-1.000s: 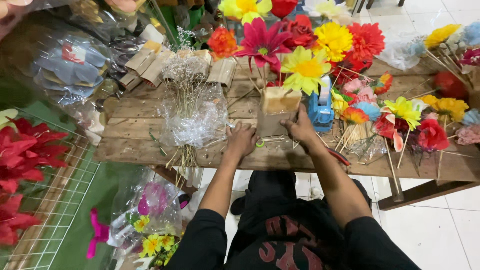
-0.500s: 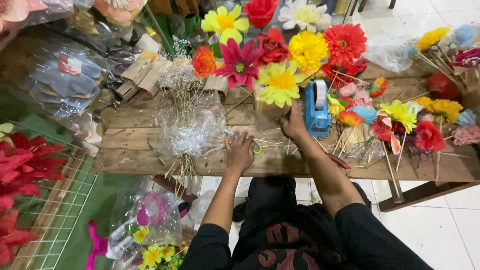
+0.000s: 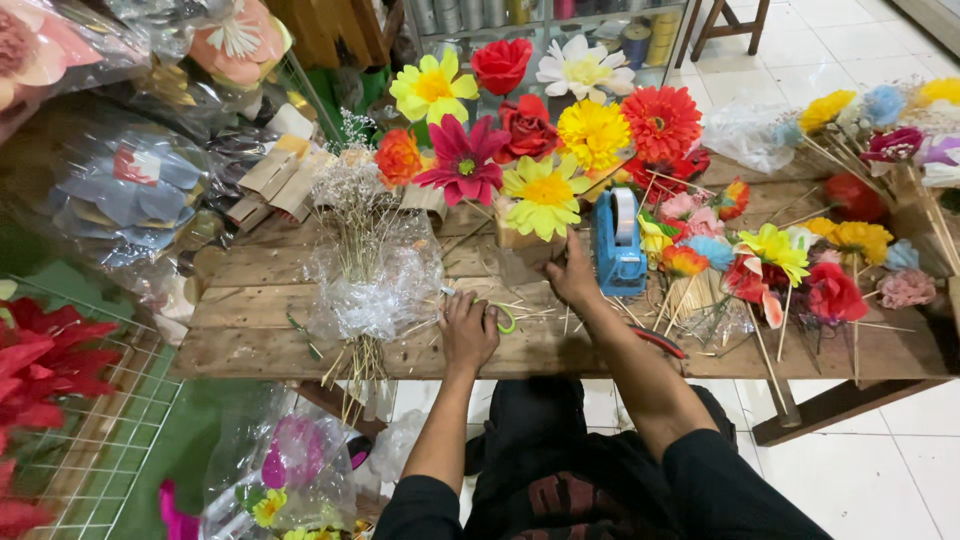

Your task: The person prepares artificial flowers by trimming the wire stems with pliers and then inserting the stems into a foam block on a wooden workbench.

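My left hand lies knuckles up on the wooden table, its fingers over green-handled scissors. My right hand presses against a clear-wrapped block that holds an upright bunch of paper flowers in yellow, red, magenta and orange. A blue tape dispenser stands just right of that hand. To the left of my left hand lies a bundle of dried twigs in clear wrap.
More paper flowers on sticks are piled on the right half of the table. Red-handled pliers lie near the front edge. Wrapped flowers fill the left side, with red petals over a wire grid. White tiled floor lies to the right.
The view has shifted down and closer. My left hand has slid onto the scissors, and my right hand has dropped from the block's top to its side.
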